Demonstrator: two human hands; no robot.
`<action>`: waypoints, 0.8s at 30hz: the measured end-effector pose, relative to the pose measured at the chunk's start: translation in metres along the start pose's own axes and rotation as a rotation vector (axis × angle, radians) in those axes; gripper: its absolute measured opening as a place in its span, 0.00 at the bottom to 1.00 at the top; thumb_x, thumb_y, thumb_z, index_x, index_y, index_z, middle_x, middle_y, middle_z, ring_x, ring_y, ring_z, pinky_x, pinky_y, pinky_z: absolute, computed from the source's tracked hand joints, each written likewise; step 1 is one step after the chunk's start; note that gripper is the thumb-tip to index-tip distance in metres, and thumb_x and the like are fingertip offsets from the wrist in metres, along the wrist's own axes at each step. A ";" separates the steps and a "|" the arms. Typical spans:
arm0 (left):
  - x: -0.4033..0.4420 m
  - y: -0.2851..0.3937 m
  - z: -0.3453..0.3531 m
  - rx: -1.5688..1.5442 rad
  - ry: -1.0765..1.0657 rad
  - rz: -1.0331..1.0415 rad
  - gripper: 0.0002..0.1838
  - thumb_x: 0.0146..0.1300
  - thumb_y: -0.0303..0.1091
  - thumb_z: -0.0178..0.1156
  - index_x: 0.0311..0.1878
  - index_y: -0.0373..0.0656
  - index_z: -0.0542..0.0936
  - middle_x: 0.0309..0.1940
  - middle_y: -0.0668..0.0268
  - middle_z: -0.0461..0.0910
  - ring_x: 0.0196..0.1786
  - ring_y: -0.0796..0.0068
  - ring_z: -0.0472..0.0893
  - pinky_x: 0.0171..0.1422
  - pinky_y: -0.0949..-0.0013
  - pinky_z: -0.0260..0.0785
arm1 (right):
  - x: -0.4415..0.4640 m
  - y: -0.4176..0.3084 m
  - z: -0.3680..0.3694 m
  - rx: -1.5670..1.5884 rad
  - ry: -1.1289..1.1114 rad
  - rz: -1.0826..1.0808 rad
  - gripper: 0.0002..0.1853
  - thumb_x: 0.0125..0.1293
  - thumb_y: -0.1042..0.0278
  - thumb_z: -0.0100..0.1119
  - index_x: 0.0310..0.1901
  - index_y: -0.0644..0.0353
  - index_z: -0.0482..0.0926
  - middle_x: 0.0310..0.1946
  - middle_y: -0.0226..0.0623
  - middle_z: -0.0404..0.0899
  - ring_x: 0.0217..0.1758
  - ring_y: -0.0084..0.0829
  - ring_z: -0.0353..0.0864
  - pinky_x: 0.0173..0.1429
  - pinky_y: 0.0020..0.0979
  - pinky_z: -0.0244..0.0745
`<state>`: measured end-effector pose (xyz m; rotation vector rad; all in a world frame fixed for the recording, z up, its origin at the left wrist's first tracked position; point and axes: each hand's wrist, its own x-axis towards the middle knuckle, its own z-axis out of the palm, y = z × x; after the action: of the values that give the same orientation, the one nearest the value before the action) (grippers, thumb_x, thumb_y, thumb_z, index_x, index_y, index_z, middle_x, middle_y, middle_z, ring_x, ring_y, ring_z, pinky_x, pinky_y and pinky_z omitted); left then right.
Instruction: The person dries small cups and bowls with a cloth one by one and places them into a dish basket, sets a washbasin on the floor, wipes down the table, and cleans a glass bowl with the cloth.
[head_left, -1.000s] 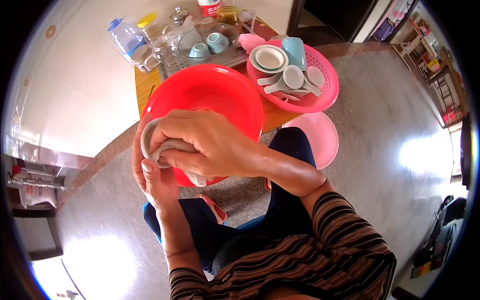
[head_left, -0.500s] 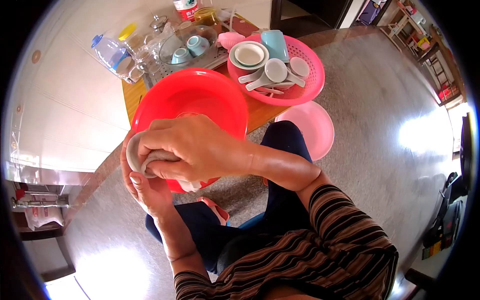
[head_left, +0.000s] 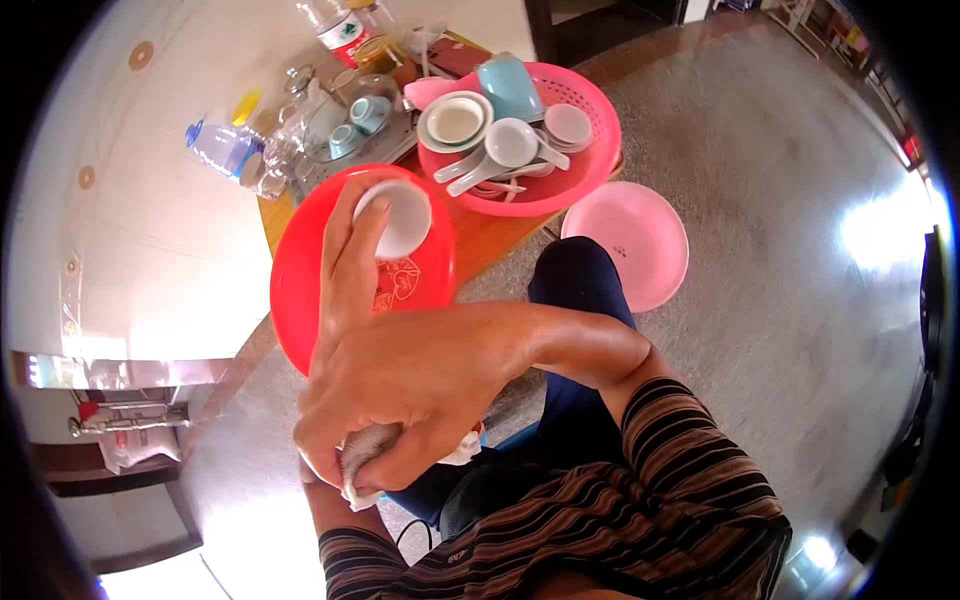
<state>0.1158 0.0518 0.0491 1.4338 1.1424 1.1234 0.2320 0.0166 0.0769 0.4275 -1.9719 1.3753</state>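
Note:
My left hand (head_left: 345, 275) reaches out over the red basin (head_left: 295, 265), its thumb and fingers closed on the rim of a small white cup (head_left: 405, 225). The cup's mouth faces up towards me, and its inside looks plain white. Nearer my body, my right hand (head_left: 420, 375) is bunched around a greyish-white cloth (head_left: 365, 450), with a loose end hanging below the fingers. My right forearm crosses in front of the left one and hides part of it. A gold pattern shows on the basin's bottom.
A pink colander (head_left: 600, 165) on the wooden table (head_left: 500, 235) holds white bowls, spoons and a light-blue cup (head_left: 510, 85). A pink basin (head_left: 665, 250) sits on the floor. Glass jars, plastic bottles and a tray (head_left: 400, 140) with small blue cups stand by the wall.
My hands have moved apart: the left carried the cup forward over the red basin, while the right drew back towards my body with the cloth. The view has tilted slightly.

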 end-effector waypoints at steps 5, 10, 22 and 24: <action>0.068 0.004 0.044 0.640 -0.258 0.503 0.11 0.63 0.35 0.51 0.44 0.42 0.77 0.40 0.60 0.77 0.41 0.66 0.77 0.47 0.67 0.68 | -0.019 -0.018 -0.013 -0.027 0.164 -0.104 0.08 0.53 0.68 0.60 0.33 0.61 0.75 0.28 0.37 0.78 0.33 0.38 0.78 0.38 0.34 0.70; 0.127 -0.024 0.100 0.877 -0.255 0.710 0.11 0.61 0.35 0.54 0.44 0.45 0.78 0.37 0.60 0.78 0.42 0.61 0.77 0.48 0.65 0.68 | -0.035 -0.040 -0.031 -0.173 0.224 -0.095 0.09 0.54 0.67 0.61 0.32 0.61 0.74 0.28 0.38 0.77 0.33 0.39 0.78 0.36 0.34 0.70; 0.185 -0.087 0.150 1.243 -0.213 0.752 0.10 0.52 0.34 0.54 0.36 0.47 0.81 0.36 0.61 0.81 0.45 0.59 0.77 0.46 0.55 0.68 | -0.069 -0.055 -0.072 -0.217 0.507 -0.205 0.10 0.50 0.69 0.59 0.34 0.65 0.77 0.28 0.40 0.79 0.33 0.35 0.79 0.39 0.30 0.72; 0.197 -0.092 0.137 1.277 -0.414 0.911 0.10 0.53 0.35 0.55 0.37 0.46 0.81 0.38 0.60 0.80 0.46 0.59 0.77 0.48 0.56 0.68 | -0.079 -0.062 -0.075 -0.173 0.827 -0.210 0.12 0.50 0.67 0.58 0.35 0.66 0.77 0.29 0.39 0.78 0.31 0.30 0.78 0.37 0.26 0.71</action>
<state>0.2684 0.2389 -0.0407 3.2110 0.8692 0.4551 0.3518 0.0521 0.0806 -0.0320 -1.2970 1.0036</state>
